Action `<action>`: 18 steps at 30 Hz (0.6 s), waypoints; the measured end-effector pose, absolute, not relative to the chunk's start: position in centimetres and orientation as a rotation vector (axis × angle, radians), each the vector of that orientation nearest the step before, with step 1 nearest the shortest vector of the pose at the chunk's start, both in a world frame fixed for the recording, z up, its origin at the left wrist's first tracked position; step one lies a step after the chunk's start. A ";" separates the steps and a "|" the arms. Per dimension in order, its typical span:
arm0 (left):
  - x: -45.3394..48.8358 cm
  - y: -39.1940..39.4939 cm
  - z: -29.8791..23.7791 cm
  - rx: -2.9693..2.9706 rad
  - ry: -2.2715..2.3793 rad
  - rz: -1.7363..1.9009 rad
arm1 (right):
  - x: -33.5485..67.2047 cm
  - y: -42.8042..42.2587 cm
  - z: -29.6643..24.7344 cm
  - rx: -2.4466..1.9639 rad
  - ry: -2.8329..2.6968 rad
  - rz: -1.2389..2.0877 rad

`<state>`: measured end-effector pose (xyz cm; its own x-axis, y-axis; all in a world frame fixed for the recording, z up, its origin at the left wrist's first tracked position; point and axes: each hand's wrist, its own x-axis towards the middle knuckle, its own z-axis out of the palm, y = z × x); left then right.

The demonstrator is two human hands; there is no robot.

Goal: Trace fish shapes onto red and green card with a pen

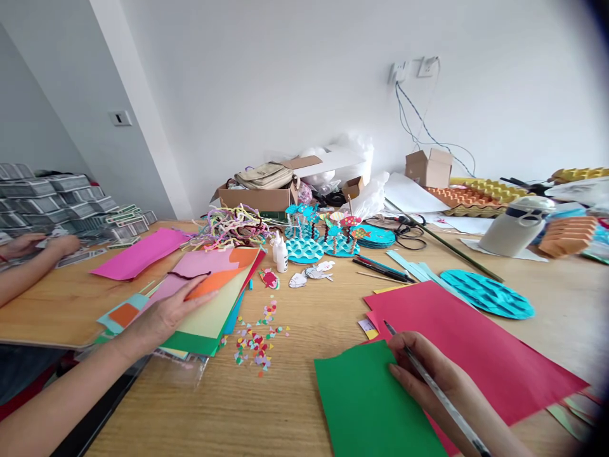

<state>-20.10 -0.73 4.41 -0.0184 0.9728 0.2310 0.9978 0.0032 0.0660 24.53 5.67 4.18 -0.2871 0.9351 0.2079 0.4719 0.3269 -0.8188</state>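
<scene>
My left hand (166, 314) reaches over a stack of coloured paper, with thumb and fingers at the edge of an orange sheet (214, 281). Pale yellow paper (207, 314) and green sheets lie under it; pink paper (202, 263) and a dark brown pipe cleaner lie just beyond. In my right hand (431, 368) is a clear-barrelled pen (435, 390), its tip pointing up and away from me. That hand rests over a green sheet (371, 397) and a large red sheet (457, 336). Confetti-like paper bits (257, 339) are scattered between my hands.
White glue bottles (280, 254), fish cutouts (297, 279) and blue egg-carton pieces (304, 251) stand mid-table. Pipe cleaners (233, 228) and boxes (259, 197) pile behind. Right are a blue textured oval (488, 293) and a white jug (516, 225). Another person's hands (64, 244) work at far left.
</scene>
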 end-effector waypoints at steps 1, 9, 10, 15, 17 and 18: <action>-19.9 -1.0 4.1 -2.177 -2.133 -0.247 | 24.6 5.6 4.2 -1.241 -1.894 0.847; -17.8 -1.3 4.0 -2.346 -2.222 0.231 | 24.6 5.8 4.2 -1.268 -1.884 0.879; -17.5 -1.1 4.2 -2.358 -2.224 0.256 | 24.6 5.8 4.1 -1.264 -1.884 0.883; -16.5 -0.2 4.4 -2.379 -2.215 0.277 | 24.8 5.7 4.2 -1.244 -1.898 0.890; -16.4 -0.1 4.1 -2.368 -2.208 0.228 | 24.9 5.6 4.2 -1.238 -1.896 0.883; -16.4 -0.1 3.9 -2.356 -2.208 0.193 | 25.0 5.6 4.2 -1.235 -1.893 0.879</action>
